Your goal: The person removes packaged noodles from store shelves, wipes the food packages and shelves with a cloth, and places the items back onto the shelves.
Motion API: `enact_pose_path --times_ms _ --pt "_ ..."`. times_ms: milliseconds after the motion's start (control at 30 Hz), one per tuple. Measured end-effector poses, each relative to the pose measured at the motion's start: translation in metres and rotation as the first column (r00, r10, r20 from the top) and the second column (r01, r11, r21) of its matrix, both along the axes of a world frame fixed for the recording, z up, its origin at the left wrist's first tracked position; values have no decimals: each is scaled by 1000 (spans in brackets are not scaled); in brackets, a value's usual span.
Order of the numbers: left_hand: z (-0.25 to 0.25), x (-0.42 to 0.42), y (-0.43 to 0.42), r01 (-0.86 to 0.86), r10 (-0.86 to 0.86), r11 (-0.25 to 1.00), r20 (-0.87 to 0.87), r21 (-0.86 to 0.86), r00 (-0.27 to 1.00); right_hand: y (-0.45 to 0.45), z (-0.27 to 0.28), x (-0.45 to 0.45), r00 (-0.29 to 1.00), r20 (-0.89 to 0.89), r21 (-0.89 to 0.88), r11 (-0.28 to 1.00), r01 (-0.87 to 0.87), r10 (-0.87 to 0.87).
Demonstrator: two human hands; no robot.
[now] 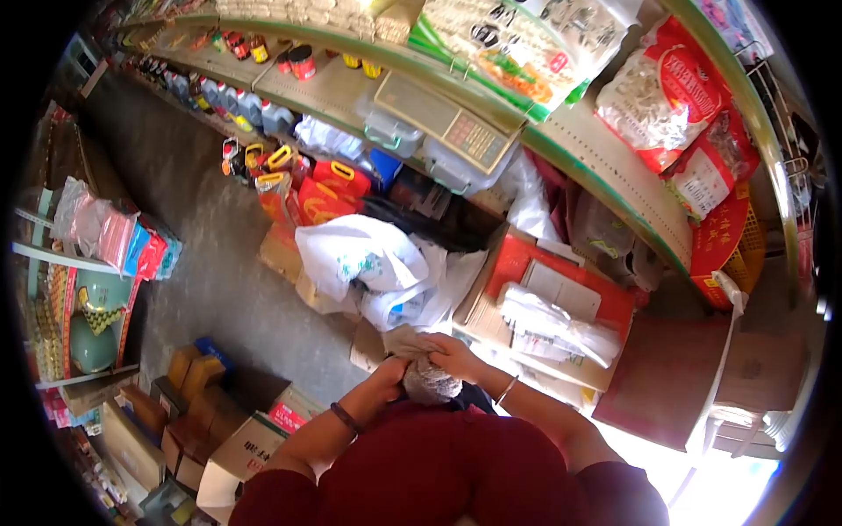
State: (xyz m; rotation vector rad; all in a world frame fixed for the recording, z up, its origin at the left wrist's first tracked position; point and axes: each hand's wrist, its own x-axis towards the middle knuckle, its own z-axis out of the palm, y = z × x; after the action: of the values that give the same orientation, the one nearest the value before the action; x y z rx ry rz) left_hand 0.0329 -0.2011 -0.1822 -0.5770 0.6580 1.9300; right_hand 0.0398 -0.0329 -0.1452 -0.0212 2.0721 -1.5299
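Observation:
Close to my body, both hands grip a small greyish cloth-like bag (pixel 430 379) with a speckled lower part. My left hand (pixel 386 380) is closed on its left side, a dark bracelet on that wrist. On the upper right, my right hand (pixel 453 355) is closed on the gathered top; a light bangle circles that wrist. What the bag contains cannot be made out. Just beyond my hands lies a white plastic bag (pixel 360 254) with green print. To the right, a red-topped carton (pixel 561 285) carries a rolled clear plastic packet (pixel 561 326).
A shelf with a weighing scale (pixel 447 118) and noodle packets (pixel 517 53) runs along the far side. Several cardboard boxes (pixel 232 456) stand at lower left. A brown chair or panel (pixel 662 377) is at right. Bare floor (pixel 219 263) shows at left.

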Motion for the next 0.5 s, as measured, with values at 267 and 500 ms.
enact_pose_path --times_ms 267,500 --pt "3 13 -24 374 -514 797 -206 -475 833 -1 -22 68 538 774 -487 227 843 -335" --pt "11 58 -37 285 -409 881 -306 -378 860 2 -42 121 482 778 -488 97 868 -404"
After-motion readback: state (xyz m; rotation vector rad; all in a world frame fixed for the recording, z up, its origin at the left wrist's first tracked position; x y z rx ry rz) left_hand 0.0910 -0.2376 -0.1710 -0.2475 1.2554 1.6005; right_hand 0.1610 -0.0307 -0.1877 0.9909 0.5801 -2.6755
